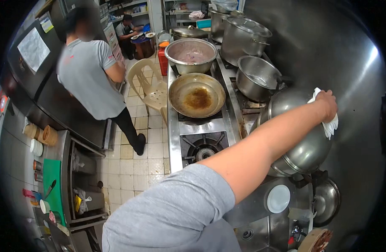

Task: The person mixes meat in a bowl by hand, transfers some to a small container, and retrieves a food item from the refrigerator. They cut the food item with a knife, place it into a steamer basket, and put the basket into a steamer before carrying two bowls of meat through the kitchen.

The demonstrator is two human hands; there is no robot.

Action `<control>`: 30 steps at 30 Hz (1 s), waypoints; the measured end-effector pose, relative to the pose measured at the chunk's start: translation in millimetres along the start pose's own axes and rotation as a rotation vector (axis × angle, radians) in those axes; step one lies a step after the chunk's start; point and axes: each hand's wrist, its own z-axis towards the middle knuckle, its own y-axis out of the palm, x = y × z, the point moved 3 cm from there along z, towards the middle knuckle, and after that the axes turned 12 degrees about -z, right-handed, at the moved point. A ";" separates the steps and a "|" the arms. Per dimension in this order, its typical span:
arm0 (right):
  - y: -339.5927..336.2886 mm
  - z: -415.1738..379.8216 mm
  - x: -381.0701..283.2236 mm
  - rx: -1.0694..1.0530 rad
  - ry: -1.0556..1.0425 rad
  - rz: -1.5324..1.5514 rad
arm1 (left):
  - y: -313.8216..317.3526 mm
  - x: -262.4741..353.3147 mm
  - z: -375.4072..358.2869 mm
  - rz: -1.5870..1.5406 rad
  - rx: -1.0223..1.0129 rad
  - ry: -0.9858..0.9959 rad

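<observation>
One of my arms reaches across to the right, and it looks like my right one. My right hand (326,105) is closed around a white cloth (331,126), at the far side of a large domed metal lid or bowl (308,149) by the steel wall. My forearm passes over this domed metal and hides part of it. To its left stands a steel pot (257,77) on the stove. A wide worn pan (196,95) with brown residue rests on the nearer burners. My left hand is outside the view.
A bare burner (204,151) lies below my forearm. Behind the pan are a large basin (191,56) and a tall lidded pot (243,40). A sink (254,231) and white plate (278,198) are near me. A person (90,75) stands left; another sits farther back.
</observation>
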 end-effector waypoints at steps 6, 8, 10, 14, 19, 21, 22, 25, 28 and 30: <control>-1.0 50.2 -31.3 -0.030 -0.118 -0.012 | -11.0 -1.4 3.9 -0.074 -0.115 -0.071; -7.2 72.0 -39.2 -0.016 -0.195 -0.059 | -12.0 -2.2 9.6 -0.055 -0.157 -0.024; -26.4 103.3 -26.7 0.018 -0.244 -0.105 | -6.1 -14.0 21.6 -0.031 -0.097 -0.001; -29.2 161.3 -36.2 -0.128 -0.456 0.193 | -62.8 -60.2 33.7 -0.165 -0.027 0.067; -7.4 150.6 -150.0 -0.165 -0.489 0.043 | -125.2 -128.8 26.3 -0.365 -0.007 -0.064; 18.3 143.8 -197.7 -0.186 -0.520 0.061 | -140.3 -126.5 3.0 -0.328 0.080 -0.131; 33.7 143.4 -218.5 -0.235 -0.545 0.080 | -140.1 -134.1 2.7 -0.337 0.091 -0.127; 89.8 148.5 -275.2 -0.351 -0.570 0.159 | -141.5 -142.9 0.2 -0.421 0.128 -0.149; 159.5 134.2 -325.1 -0.447 -0.580 0.119 | -138.4 -145.1 -4.7 -0.493 0.170 -0.224; 214.0 132.2 -342.4 -0.495 -0.534 0.108 | -138.6 -150.2 -5.1 -0.447 0.175 -0.206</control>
